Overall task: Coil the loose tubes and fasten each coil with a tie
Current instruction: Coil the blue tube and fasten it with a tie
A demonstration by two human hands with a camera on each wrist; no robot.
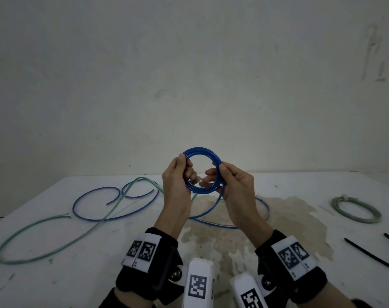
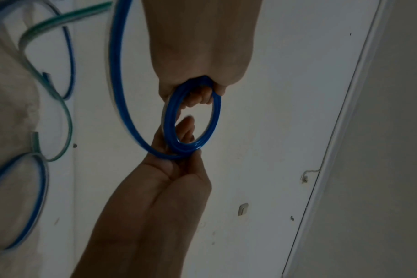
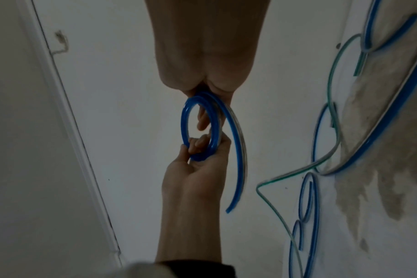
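Observation:
I hold a blue tube coil [image 1: 202,151] of a few turns upright above the table. My left hand [image 1: 185,165] grips its left side, thumb on the outside and fingers curled through the ring. My right hand [image 1: 217,174] pinches the right side the same way. The left wrist view shows the coil [image 2: 217,112] between both hands. From my right hand the coil's tail [image 1: 208,208] hangs down toward the table. In the right wrist view the tail [image 3: 238,150] curves past the coil.
On the white table [image 1: 278,274], a loose blue tube [image 1: 87,197] and a loose green tube [image 1: 44,238] lie at the left. A tied green coil [image 1: 355,210] lies at the right, with black ties [image 1: 366,252] near it. A brown stain [image 1: 278,218] covers the middle.

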